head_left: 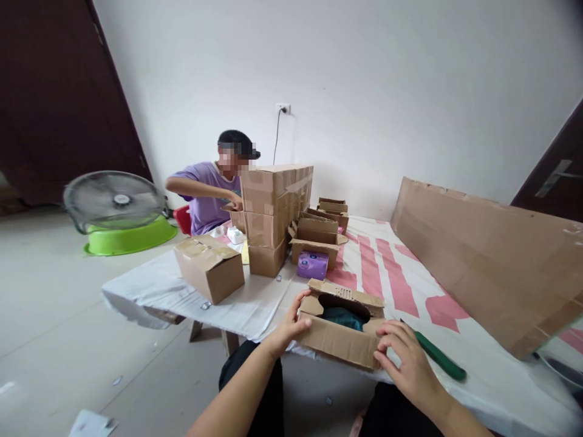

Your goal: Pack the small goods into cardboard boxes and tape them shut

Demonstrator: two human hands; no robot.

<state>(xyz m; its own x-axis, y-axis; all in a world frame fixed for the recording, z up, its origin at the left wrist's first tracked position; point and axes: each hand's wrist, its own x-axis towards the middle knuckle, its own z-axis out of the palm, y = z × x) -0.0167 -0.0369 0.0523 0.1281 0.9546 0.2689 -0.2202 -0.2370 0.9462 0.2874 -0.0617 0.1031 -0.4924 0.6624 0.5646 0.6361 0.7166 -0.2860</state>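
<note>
A small open cardboard box (339, 341) sits at the near edge of the table in front of me, its flaps raised. Inside it lies something dark green and shiny (346, 317), partly hidden by the flaps; I cannot make out its kind. My left hand (291, 328) grips the box's left end, thumb on the front wall and fingers behind. At the right end, my right hand (405, 355) has its thumb and fingers bent around the corner. A green-handled tool (439, 357) lies just right of that hand. Beyond the box is a purple packet (312, 265).
Stacked taped boxes (273, 221) rise mid-table, with a closed box (212, 267) to their left. Open boxes (314, 240) stand behind the packet. A large cardboard sheet (483, 255) leans at right. Across the table a person (207, 197) reaches into a box. A fan (119, 200) stands left.
</note>
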